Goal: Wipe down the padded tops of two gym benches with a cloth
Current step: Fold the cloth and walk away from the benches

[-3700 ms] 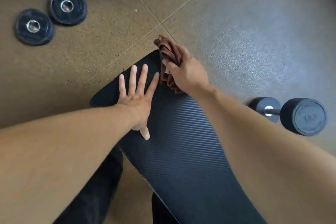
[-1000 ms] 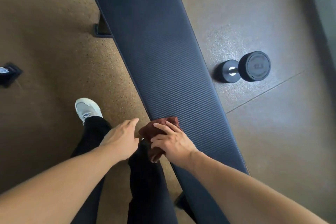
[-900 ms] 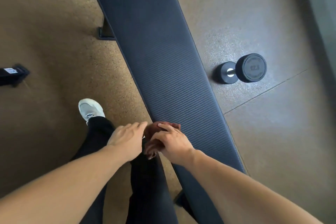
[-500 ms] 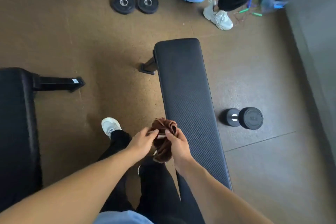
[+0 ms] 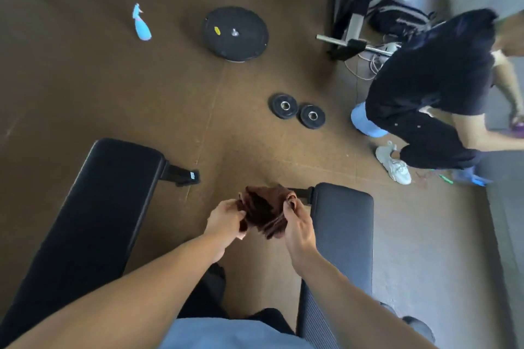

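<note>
Left hand (image 5: 226, 219) and right hand (image 5: 297, 224) both gripping a bunched brown cloth (image 5: 265, 211) in the air, between two black benches, left bench (image 5: 93, 207), right bench (image 5: 343, 235), floor apparently rubber.

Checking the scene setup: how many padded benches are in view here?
2. One black bench lies left of the hands; the other bench runs along the right, beside the right hand. Both run out of frame; others may sit outside it.

Single head-worn wide-angle view, steeply downward, close over the floor (image 5: 141, 99).
</note>
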A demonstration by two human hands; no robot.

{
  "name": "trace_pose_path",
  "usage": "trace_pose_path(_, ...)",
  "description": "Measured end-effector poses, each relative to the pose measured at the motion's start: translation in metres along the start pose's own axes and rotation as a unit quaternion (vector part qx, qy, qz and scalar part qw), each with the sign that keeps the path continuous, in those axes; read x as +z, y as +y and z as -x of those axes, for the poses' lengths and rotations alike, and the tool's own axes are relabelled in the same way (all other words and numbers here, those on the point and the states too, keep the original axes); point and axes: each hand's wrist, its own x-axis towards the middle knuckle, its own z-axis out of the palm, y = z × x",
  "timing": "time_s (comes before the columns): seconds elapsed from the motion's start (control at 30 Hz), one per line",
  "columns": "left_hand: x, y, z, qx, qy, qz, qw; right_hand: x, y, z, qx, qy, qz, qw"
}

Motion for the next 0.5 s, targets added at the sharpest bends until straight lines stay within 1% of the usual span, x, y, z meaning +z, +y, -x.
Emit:
trace_pose_path(0.1,-0.043,0.033,-0.015,0.038,0.049,-0.08,0.995,0.032,-0.045,-0.021,-0.034,-0.04,0.019,0.998)
trace_pose_path(0.23,-0.08,0.076,-0.033,0.126,0.063,-0.161,0.977,0.076,-0.096,-0.045,-0.085,-0.1,0.146,0.981)
trace_pose_path(0.33,-0.097,0.117,-0.052,0.202,0.049,-0.242,0.948,0.099,-0.139,-0.067,-0.118,-0.153,0.202,0.96)
trace_pose_path(0.43,-0.108,0.163,-0.076,0.252,0.02,-0.296,0.921,0.115,-0.194,-0.093,-0.149,-0.196,0.243,0.938)
trace_pose_path(0.5,-0.108,0.195,-0.093,0.259,-0.004,-0.297,0.919,0.122,-0.232,-0.115,-0.196,-0.225,0.313,0.901)
